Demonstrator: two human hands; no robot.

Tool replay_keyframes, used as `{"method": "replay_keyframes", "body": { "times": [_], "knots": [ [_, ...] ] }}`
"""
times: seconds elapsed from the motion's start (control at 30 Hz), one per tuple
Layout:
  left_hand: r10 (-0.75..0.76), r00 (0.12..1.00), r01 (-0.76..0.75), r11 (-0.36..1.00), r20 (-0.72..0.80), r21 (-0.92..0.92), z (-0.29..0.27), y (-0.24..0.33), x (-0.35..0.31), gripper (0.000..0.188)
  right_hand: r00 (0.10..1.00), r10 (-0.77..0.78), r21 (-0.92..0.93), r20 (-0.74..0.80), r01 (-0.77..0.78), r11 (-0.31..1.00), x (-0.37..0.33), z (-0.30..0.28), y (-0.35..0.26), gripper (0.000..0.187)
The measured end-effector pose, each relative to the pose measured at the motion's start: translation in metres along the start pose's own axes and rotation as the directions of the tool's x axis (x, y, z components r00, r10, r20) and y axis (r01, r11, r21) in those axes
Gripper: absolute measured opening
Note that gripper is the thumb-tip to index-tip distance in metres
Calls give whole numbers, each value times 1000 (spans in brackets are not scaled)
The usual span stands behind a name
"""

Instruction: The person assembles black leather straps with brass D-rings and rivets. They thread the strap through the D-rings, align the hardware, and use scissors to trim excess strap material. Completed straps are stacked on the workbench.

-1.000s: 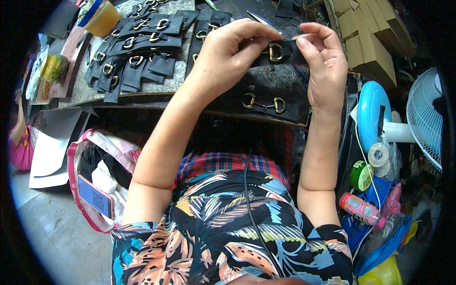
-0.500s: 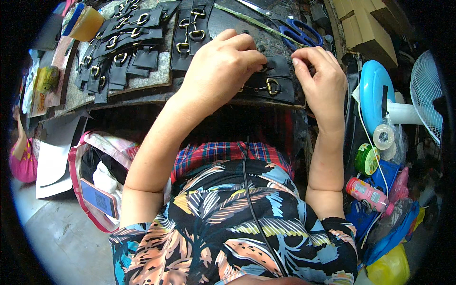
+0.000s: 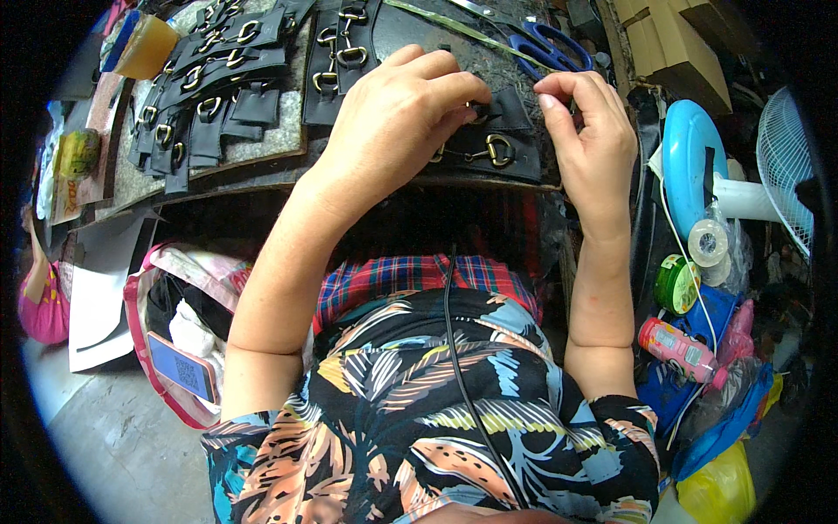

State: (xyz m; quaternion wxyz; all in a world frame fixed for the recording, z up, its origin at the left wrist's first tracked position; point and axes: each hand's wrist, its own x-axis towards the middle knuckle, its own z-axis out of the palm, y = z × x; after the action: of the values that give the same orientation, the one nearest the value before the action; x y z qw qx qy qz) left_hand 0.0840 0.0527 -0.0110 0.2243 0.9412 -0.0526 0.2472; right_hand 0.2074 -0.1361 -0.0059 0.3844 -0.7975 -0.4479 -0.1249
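My left hand point(image 3: 406, 109) is closed at the table's near side, its thumb and fingertips pinched at a black leather strap point(image 3: 515, 113) with brass-coloured metal fittings. Its palm and most of its fingers hide what they grip. Right of it, my right hand point(image 3: 594, 122) is raised off the strap's right end, thumb and index finger brought together. Whether anything small sits between those fingertips cannot be made out. Below the left fingertips a brass horsebit-shaped fitting point(image 3: 499, 151) shows on the black leather.
Several finished-looking black straps with brass fittings point(image 3: 209, 109) lie on a stone slab point(image 3: 284, 144) at left. Blue-handled scissors point(image 3: 550, 48) and a pale green strip point(image 3: 463, 31) lie beyond my hands. An amber block point(image 3: 146, 48) stands far left; a fan point(image 3: 781, 166) stands right.
The whole view has shifted slightly, with the table's contents sitting higher in the picture. Beside my left fingertips a bit more of the black strap and a metal glint now show.
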Motion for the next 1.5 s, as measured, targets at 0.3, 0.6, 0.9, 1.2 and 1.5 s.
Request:
{"method": "replay_keyframes", "body": {
  "times": [0.3, 0.6, 0.9, 1.2, 1.5],
  "knots": [
    [106, 994, -105, 988, -4, 115, -2, 3, 1, 15, 988, 35, 101, 150, -50, 994, 0, 10, -13, 16],
    [95, 994, -102, 985, 54, 140, -6, 5, -2, 30, 993, -8, -295, 121, 43, 955, -3, 9, -7, 22],
    [48, 998, -47, 999, -28, 7, -3, 4, -7, 26, 996, -24, -278, 85, 47, 959, -3, 4, -6, 20],
    [-56, 971, 90, 986, -234, 138, -45, 2, -36, 23, 971, -232, 21, 67, 231, 973, 2, -6, -6, 14],
    [-57, 992, 86, 961, -117, 263, -40, 2, -45, 20, 940, -290, 0, 178, 295, 955, 13, 14, -11, 18]
  ]
}}
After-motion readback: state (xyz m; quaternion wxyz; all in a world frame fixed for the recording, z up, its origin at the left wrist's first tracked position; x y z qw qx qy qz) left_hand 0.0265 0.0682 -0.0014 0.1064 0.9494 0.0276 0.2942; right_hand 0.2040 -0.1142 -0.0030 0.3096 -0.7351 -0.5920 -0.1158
